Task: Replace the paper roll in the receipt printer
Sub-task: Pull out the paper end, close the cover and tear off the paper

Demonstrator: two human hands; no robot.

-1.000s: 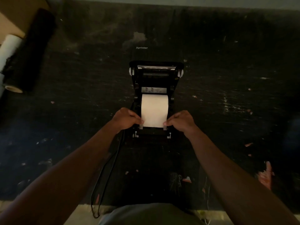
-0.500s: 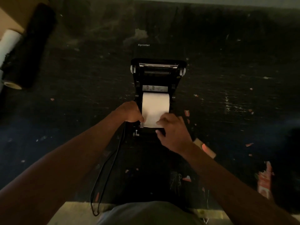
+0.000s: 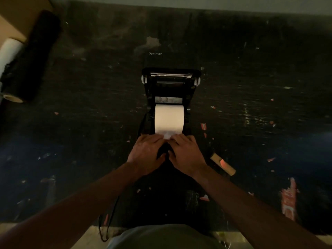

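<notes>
A black receipt printer (image 3: pixel 170 83) stands open in the middle of a dark table, its lid tipped back. A white paper roll (image 3: pixel 169 118) lies in its bay. My left hand (image 3: pixel 146 153) and my right hand (image 3: pixel 186 153) rest side by side on the printer's front edge. Their fingertips meet at the loose, crumpled paper end (image 3: pixel 168 135) at the roll's near side and pinch it. The printer's front part is hidden under both hands.
A brown cardboard core (image 3: pixel 222 163) lies on the table just right of my right hand. A black roll (image 3: pixel 32 56) and a white roll (image 3: pixel 9 51) lie at the far left. A black cable (image 3: pixel 109 218) runs from the printer toward the near table edge.
Both hands moved from the sides of the roll to its front middle, and now meet over the paper end. The cardboard core has come into view beside the right hand.
</notes>
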